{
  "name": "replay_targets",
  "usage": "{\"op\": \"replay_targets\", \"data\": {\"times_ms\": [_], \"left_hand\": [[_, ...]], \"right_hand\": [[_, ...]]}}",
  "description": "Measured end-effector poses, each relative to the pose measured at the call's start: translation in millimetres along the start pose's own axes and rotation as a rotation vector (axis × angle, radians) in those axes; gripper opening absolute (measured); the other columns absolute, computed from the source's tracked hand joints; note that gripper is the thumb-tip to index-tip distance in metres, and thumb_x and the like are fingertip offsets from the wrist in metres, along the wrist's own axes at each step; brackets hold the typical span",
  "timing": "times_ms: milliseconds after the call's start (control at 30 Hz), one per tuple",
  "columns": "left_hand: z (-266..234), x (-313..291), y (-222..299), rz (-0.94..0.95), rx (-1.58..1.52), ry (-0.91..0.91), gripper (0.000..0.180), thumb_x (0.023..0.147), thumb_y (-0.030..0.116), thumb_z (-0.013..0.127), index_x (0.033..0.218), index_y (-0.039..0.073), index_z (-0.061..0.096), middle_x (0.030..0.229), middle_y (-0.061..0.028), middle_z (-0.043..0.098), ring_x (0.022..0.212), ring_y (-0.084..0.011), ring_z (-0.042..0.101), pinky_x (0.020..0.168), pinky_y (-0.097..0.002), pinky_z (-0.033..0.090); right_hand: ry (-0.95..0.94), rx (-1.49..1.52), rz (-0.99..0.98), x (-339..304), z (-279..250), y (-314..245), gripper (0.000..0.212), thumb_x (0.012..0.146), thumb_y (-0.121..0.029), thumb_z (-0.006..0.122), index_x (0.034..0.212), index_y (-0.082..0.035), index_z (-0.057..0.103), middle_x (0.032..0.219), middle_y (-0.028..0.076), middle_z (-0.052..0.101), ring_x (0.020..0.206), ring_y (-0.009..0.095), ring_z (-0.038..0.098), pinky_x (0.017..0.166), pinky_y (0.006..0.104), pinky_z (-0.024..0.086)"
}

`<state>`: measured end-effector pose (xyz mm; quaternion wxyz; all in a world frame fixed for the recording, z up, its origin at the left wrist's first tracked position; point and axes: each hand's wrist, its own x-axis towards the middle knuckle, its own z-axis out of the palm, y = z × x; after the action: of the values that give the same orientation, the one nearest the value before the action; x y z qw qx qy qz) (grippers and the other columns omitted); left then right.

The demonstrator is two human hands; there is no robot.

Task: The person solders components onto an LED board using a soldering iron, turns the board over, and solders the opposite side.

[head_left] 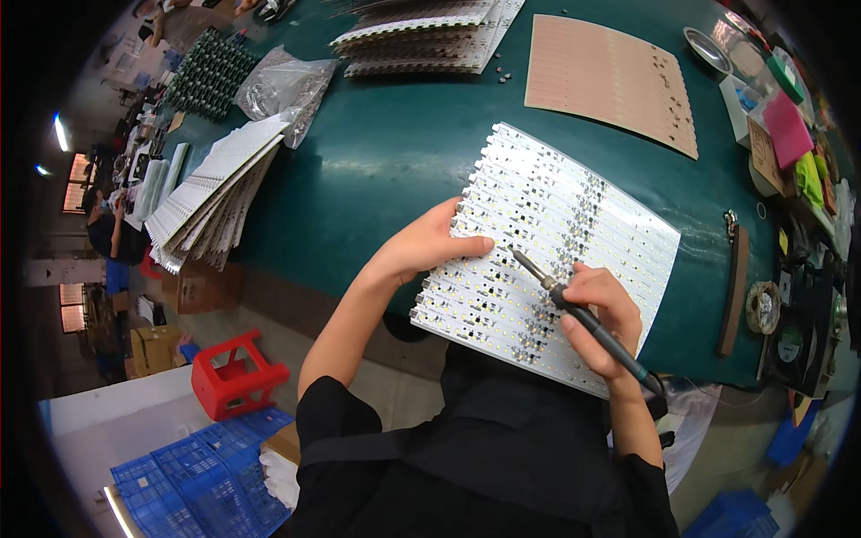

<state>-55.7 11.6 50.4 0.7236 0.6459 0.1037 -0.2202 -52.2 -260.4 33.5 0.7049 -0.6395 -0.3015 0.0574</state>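
Note:
A white circuit board panel (619,233), dotted with rows of small LEDs and dark components, lies tilted in front of me over the near edge of the green table. My left hand (426,238) grips the panel's notched left edge, thumb on top and the other fingers hidden beneath. In my right hand (605,314) is a soldering iron (587,323) with a dark handle, held like a pen. Its metal tip points up and left to the board's surface, just right of my left thumb; whether it touches cannot be made out.
Stacked white panels stand on the green table (377,134) at left (215,188) and at the back (421,40). A pinkish-brown board (601,76) lies back right. A metal dish (707,49), a brown bar (734,291) and a tape roll (763,308) are at right. A red stool (238,372) is lower left.

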Motion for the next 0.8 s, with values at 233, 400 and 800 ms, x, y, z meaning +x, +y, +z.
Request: {"op": "replay_targets", "data": {"times_ms": [233,400,800], "left_hand": [[10.4,-4.8,-8.4,0.072,-0.049,0.138,0.06,0.082,0.006,0.075,0.132,-0.005,0.045,0.12,-0.0135,0.063,0.106,-0.017,0.062,0.092,-0.0315,0.051],[9.9,-7.0,-14.0,0.085,-0.048,0.158,0.058,0.082,0.006,0.075,0.131,-0.004,0.045,0.119,-0.0136,0.063,0.106,-0.0172,0.062,0.092,-0.0319,0.05],[14.7,-9.1,-13.9,0.093,-0.102,0.171,0.061,0.081,0.005,0.074,0.134,-0.004,0.044,0.121,-0.0137,0.062,0.108,-0.0176,0.062,0.094,-0.0319,0.05]], "right_hand": [[-0.048,-0.278,-0.098,-0.4,7.7,-5.0,0.024,0.073,-0.001,0.069,0.097,-0.004,0.069,0.08,0.006,0.062,0.083,0.023,0.063,0.098,0.0478,0.044],[-0.063,-0.346,-0.128,-0.3,10.9,-4.4,0.026,0.072,0.001,0.07,0.097,-0.005,0.07,0.079,0.006,0.061,0.083,0.023,0.063,0.097,0.0461,0.044],[-0.075,-0.352,-0.109,-2.3,10.3,-1.6,0.027,0.071,0.001,0.069,0.097,-0.005,0.071,0.081,0.006,0.06,0.084,0.022,0.062,0.097,0.0442,0.044]]}}
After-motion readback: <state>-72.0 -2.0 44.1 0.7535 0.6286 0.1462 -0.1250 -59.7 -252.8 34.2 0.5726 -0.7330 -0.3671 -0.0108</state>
